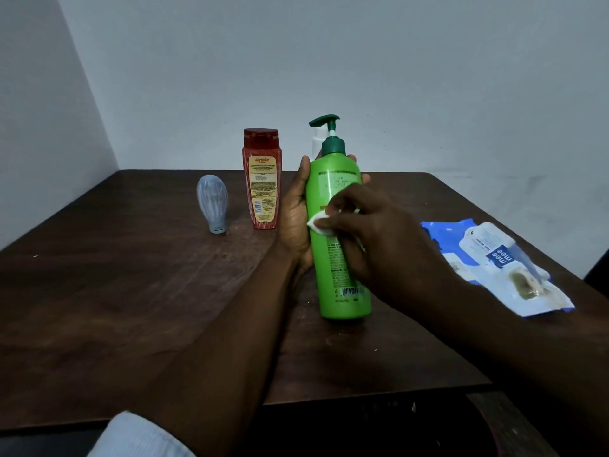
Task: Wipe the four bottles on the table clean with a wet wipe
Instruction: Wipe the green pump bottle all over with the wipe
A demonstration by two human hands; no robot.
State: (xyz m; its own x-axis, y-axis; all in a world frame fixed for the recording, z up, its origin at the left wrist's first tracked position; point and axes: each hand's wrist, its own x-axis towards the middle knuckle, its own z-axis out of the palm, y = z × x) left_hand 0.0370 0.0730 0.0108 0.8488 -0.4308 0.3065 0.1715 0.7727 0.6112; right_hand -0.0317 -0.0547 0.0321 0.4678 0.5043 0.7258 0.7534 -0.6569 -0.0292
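Note:
A tall green pump bottle (333, 179) is lifted above the table, tilted slightly, its back label facing me. My left hand (295, 222) grips it from the left, fingers curled behind it. My right hand (369, 232) pinches a small white wet wipe (318, 224) against the bottle's front. A red shampoo bottle (262, 179) stands upright at the back. Left of it, a small bluish-grey tube bottle (213, 203) stands on its cap. A white pump bottle (317, 140) shows only partly behind the green one.
A blue and white wet wipe pack (494, 258) lies on the right side of the dark wooden table (115, 291), with a soiled used wipe (524, 285) on it. Grey walls close in behind and to the left.

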